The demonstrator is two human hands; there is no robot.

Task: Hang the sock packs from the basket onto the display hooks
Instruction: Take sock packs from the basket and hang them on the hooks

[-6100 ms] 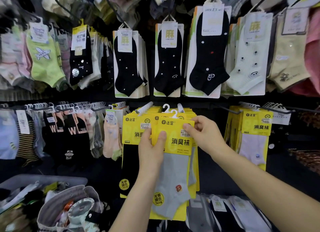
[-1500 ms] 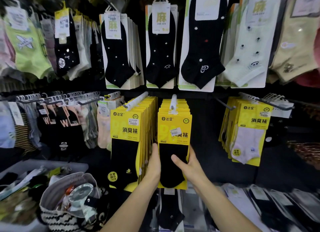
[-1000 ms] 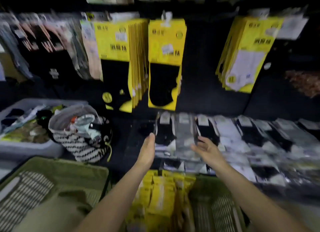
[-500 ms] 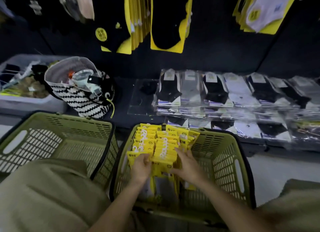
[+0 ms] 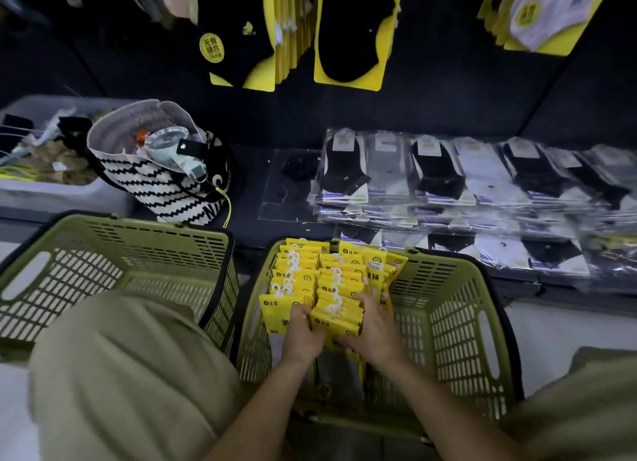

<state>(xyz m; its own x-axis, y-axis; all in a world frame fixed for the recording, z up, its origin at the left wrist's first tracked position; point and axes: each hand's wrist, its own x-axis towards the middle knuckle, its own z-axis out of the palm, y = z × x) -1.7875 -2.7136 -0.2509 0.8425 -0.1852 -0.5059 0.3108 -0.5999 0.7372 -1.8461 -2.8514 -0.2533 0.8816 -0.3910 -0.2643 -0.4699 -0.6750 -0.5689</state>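
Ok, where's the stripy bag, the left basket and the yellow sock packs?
stripy bag [image 5: 162,188]: head view, zigzag side.
left basket [image 5: 155,250]: head view, back wall.
yellow sock packs [image 5: 299,284]: head view, card tops.

Single head-worn wide-angle view, facing forward and steeply down, close above the green basket [image 5: 448,322] at 6 o'clock; hanging sock packs [image 5: 348,29] cross the frame edge at 12 o'clock.
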